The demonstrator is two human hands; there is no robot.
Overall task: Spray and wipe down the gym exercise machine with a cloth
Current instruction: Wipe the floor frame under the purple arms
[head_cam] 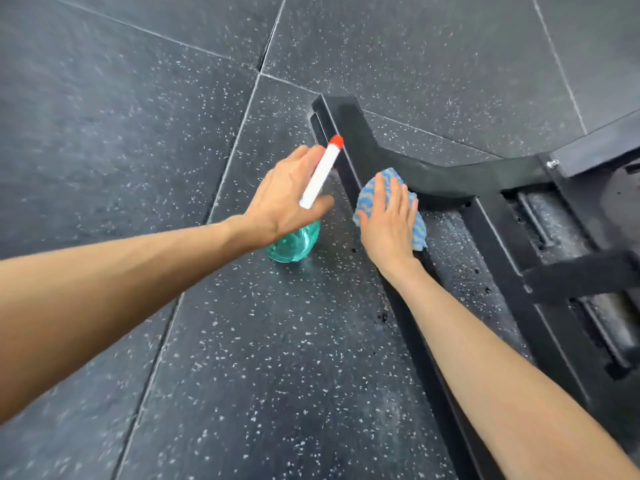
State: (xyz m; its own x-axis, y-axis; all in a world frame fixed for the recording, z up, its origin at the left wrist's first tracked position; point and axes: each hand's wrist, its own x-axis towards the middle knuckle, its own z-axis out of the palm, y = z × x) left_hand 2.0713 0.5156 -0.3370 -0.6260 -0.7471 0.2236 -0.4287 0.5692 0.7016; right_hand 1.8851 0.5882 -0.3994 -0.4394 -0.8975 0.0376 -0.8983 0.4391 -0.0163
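From where I stand, the person is crouched low over the base of the machine. The right hand (388, 216) lies flat on a blue cloth (385, 177), fingers straight and a little spread, and presses it onto the black machine frame (450, 174) just where the long floor rail meets the angled brace. The left hand (287, 195) is wrapped round the neck of a spray bottle (294, 244), fingers curled about it. The red nozzle (336, 141) points up the rail toward its far end. I cannot tell whether the teal bottle rests on the speckled floor (173, 133) or hangs just above it.

This looks like the wiping step, with the spray held ready beside it. To do it well, I would say the flat palm is right: it spreads pressure over the whole cloth rather than the fingertips alone. The strokes should run along the rail, not across it, and the cloth should fold over the edge to catch the side face as well as the top. The joint at the brace is where grime would gather — that corner deserves a slower pass. Any fresh spray is best aimed at the metal ahead of the cloth, kept off the rubber floor, which could turn slippery.
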